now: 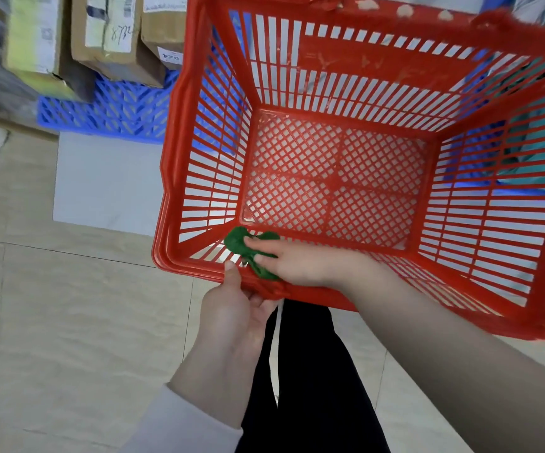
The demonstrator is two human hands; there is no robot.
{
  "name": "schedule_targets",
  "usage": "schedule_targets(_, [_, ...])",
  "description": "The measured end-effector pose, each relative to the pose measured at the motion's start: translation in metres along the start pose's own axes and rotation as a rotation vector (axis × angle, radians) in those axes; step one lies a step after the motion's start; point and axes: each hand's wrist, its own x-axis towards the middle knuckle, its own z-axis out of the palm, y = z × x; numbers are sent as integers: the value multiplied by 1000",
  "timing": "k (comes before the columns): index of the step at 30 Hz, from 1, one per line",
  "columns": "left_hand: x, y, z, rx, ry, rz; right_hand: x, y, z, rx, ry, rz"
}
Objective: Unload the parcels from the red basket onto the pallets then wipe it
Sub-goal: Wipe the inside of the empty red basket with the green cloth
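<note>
The right hand (294, 263) pinches a bunched green cloth (240, 243) against the inner wall at the seven o'clock corner of the red basket (173, 158). The left hand (235, 308) clamps its near rim, thumb on top and fingers curled beneath. It holds nothing else and parcels (111, 34) sit on the pallet (107, 109) at ten o'clock, so wiping is in hand; next the cloth likely needs sweeping along the slats.

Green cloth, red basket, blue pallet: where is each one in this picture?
green cloth (235, 242): head view, its bunched upper-left part.
red basket (379, 64): head view, solid band of its far wall.
blue pallet (111, 110): head view, its bare lattice top.
</note>
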Motion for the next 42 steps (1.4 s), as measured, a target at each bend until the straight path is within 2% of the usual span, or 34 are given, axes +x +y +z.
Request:
schedule_targets(5, [1, 2, -3, 3, 2, -10, -11, 24, -12, -3, -41, 119])
schedule_targets(10, [2, 2, -5, 3, -24, -31, -69, 77, -32, -34, -81, 386])
schedule_targets(13, [2, 3, -6, -1, -29, -39, -94, 81, -40, -42, -151, 455])
schedule_targets(17, [4, 2, -5, 7, -28, -46, -89, 47, -36, 30, -163, 320])
schedule_targets(22, [5, 2, -3, 2, -26, -18, -26, -9, -19, 195, -119, 77])
schedule_targets(27, [8, 1, -4, -14, -33, -16, 26, -13, -4, -5, -79, 5])
schedule_targets(32, [7, 2, -5, -23, -24, -30, 14, 30, -10, -40, -54, 180])
schedule_targets(39, [6, 0, -8, -28, -67, -3, -80, 102, -33, -101, -32, 502])
schedule_targets(42, [4, 0, -7, -31, -65, -13, -114, 107, -33, -53, 16, 564])
